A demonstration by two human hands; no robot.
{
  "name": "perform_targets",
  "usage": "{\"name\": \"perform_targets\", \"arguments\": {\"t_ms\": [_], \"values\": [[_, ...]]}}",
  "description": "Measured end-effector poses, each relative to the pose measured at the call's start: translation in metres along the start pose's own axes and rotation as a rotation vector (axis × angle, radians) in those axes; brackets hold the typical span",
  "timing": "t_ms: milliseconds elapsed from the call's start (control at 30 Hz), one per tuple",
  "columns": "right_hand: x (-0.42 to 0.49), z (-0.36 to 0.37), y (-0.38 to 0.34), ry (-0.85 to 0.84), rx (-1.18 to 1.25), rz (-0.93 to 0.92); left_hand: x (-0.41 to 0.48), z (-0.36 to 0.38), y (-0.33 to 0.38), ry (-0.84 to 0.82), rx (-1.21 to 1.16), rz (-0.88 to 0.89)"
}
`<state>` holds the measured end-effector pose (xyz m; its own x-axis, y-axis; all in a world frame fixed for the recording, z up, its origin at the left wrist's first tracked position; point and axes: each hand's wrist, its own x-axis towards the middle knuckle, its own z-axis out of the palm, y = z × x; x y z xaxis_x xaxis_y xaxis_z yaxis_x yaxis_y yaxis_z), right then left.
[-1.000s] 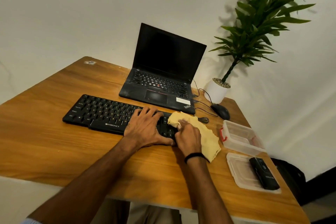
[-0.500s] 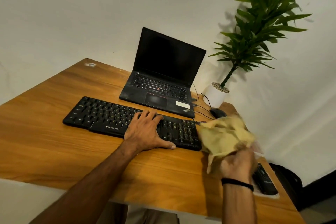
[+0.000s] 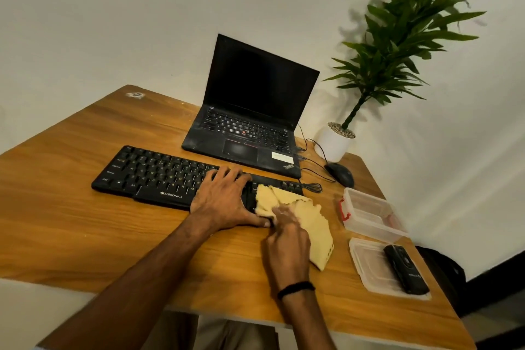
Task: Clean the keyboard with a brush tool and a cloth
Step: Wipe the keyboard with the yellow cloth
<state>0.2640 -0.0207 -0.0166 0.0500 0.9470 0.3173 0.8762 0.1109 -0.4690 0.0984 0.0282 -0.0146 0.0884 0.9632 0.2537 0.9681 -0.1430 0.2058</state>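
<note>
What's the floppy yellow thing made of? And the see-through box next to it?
The yellow cloth looks like soft, matte fabric: it folds and crumples where the right hand grips it. The see-through box looks like thin, shiny plastic, probably: its walls are clear.

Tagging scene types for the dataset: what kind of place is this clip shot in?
Probably a home or small-office desk corner. A wooden desk against a plain wall holds an open laptop, an external keyboard with a yellow cloth over its right end, a wired mouse and a potted plant.
</note>
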Motion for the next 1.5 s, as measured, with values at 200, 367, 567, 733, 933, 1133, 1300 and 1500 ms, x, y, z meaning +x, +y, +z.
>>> {"name": "perform_targets", "arguments": {"t_ms": [200,367,567,733,933,1133,1300,1500], "values": [[-0.009,0.002,0.001,-0.036,-0.027,-0.074,-0.001,0.0,0.0,0.011,-0.011,0.004],[-0.003,-0.009,0.007,-0.002,0.029,0.033,0.0,-0.001,0.0,0.011,-0.003,0.001],[0.002,-0.008,0.0,0.056,0.269,0.202,-0.001,-0.002,0.0,0.006,-0.01,-0.003],[0.001,-0.033,-0.021,-0.04,0.68,0.316,-0.002,-0.002,-0.001,0.015,-0.016,0.004],[0.062,-0.09,0.027,0.641,1.197,0.81,-0.002,-0.002,-0.001,0.007,-0.012,0.007],[0.037,-0.036,0.023,0.092,0.096,0.223,0.0,0.001,-0.001,0.026,0.015,0.014],[0.042,-0.004,0.014,-0.019,-0.03,0.161,0.001,0.004,-0.003,0.034,0.047,0.032],[0.05,-0.007,-0.01,-0.065,-0.05,0.184,0.002,0.004,-0.003,0.025,0.04,0.023]]}}
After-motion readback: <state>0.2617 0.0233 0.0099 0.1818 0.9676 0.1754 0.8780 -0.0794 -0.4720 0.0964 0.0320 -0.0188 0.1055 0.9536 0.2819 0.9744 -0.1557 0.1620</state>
